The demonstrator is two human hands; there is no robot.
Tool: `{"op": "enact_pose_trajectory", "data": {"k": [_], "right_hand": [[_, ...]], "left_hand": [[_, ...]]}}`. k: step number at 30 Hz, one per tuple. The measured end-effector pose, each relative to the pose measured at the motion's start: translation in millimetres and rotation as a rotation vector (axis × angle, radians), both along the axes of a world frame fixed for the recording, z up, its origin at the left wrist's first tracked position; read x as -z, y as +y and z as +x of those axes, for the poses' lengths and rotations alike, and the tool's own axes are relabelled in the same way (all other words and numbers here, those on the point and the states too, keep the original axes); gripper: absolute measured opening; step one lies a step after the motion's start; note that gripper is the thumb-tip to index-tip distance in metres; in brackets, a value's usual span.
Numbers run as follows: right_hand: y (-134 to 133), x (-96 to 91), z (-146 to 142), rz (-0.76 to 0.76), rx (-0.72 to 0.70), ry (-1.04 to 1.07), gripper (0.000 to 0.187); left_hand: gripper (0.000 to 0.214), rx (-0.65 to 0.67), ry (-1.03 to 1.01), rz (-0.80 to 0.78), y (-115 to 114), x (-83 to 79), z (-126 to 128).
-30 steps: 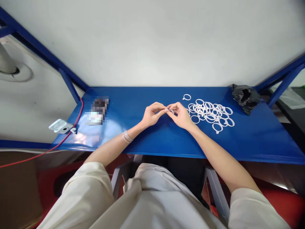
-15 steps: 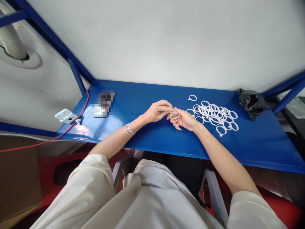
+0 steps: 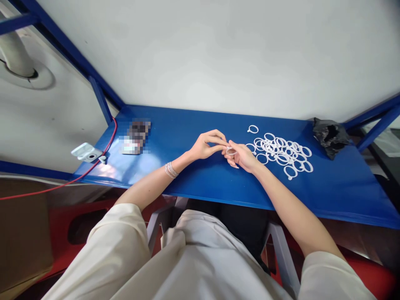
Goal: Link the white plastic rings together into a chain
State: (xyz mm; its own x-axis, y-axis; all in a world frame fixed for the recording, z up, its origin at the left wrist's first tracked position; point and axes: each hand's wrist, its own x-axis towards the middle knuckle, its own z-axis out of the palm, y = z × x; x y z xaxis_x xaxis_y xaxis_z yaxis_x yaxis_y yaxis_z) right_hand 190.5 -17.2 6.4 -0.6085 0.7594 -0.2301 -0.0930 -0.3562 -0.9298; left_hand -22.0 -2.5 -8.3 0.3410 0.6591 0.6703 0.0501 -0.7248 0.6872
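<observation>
Both my hands meet above the middle of the blue table (image 3: 193,183). My left hand (image 3: 208,146), with bangles on its wrist, pinches one side of a small white plastic ring (image 3: 231,151). My right hand (image 3: 242,157) holds the same ring from the other side, fingers curled under it. Just right of my right hand lies a pile of several white rings (image 3: 283,153) on the table top. A single white ring (image 3: 253,129) lies apart, behind the pile.
A crumpled black bag (image 3: 330,134) sits at the table's far right corner. A blurred dark object (image 3: 136,136) lies on the left part of the table. A small white device (image 3: 86,152) with a red cable (image 3: 59,183) sits at the left edge. A white wall stands behind.
The camera view tilted and shifted after the earliest frame. My hands stayed together at the ring, with the right hand turning palm-up under it and the fingers shifting slightly.
</observation>
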Motion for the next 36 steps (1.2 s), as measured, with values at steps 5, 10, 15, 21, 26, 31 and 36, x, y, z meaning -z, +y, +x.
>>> {"op": "enact_pose_trajectory", "data": {"k": [5,10,15,21,26,31,36], "right_hand": [[1,-2.3,4,0.107,0.108,-0.075,0.054],[-4,-4.1,7,0.508,0.291,-0.279,0.046],[-17,-7.0,-1,0.877,0.341,-0.525,0.047],[-14,0.1,-10,0.864,0.419,-0.62,0.047],[2,6.6,-5,0.448,0.51,-0.479,0.042],[13,0.7,-3,0.016,0.612,-0.212,0.037],[20,-4.8,6,-0.077,0.602,-0.034,0.047]], "left_hand": [[0.032,-0.086,-0.068,-0.217,5,6.3,-5],[0.042,-0.178,0.016,-0.265,9,10.2,-9],[0.04,-0.219,0.061,-0.237,9,11.1,-8],[0.037,-0.188,0.081,-0.179,6,9.7,-7],[0.031,-0.104,0.113,-0.123,0,8.4,-3],[0.031,-0.08,0.178,-0.075,-5,5.7,0],[0.03,-0.094,0.197,-0.065,-5,4.7,1]]}}
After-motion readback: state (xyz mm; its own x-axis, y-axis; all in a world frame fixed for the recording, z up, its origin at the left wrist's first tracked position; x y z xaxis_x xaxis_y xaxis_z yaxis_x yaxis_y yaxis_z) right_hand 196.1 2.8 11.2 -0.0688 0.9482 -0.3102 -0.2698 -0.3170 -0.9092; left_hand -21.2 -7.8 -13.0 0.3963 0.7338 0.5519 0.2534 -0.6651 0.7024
